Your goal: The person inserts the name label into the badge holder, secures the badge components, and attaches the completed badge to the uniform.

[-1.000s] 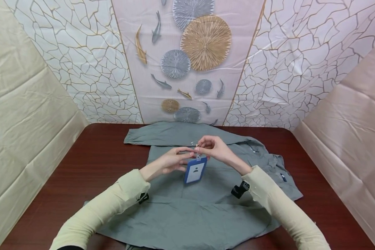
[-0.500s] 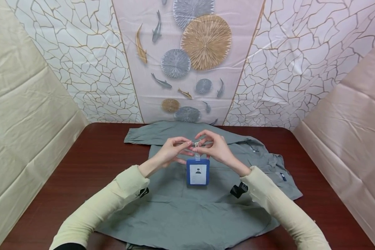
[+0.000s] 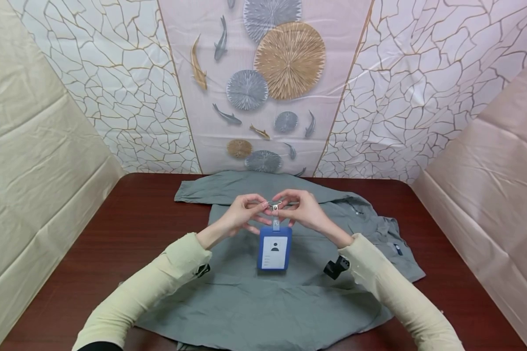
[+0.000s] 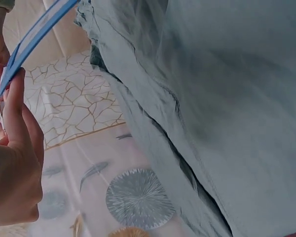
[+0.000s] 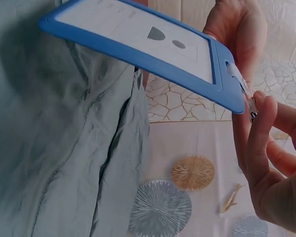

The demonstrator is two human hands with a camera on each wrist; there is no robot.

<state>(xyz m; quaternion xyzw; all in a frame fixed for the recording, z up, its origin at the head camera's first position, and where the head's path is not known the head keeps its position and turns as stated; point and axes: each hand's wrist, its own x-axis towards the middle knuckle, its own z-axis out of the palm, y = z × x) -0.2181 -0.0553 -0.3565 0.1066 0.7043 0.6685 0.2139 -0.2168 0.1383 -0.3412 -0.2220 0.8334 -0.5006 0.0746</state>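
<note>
A blue-framed ID badge holder (image 3: 274, 252) hangs upright above a grey shirt (image 3: 263, 312), its white card facing the head camera. A clear strap (image 3: 276, 224) joins its top to a small metal clip (image 3: 275, 207). My left hand (image 3: 238, 214) pinches the clip's thin wire end between thumb and index finger. From the other side my right hand (image 3: 306, 210) pinches the clip near the strap. In the right wrist view the badge holder (image 5: 138, 49) slants across the top, with the right hand's fingers (image 5: 261, 133) at its metal end. The fingertips partly hide the clip.
The shirt lies spread on a dark red-brown table (image 3: 92, 243), one sleeve (image 3: 219, 187) across its far side. A small dark label (image 3: 398, 249) sits on its right part. Patterned cloth (image 3: 290, 136) rises behind the table; beige cloth (image 3: 39, 170) flanks it.
The badge holder has swung from a tilt to hanging straight and facing the camera, then dropped slightly. My fingers have shifted on the clip, and more of its wire shows between the hands.
</note>
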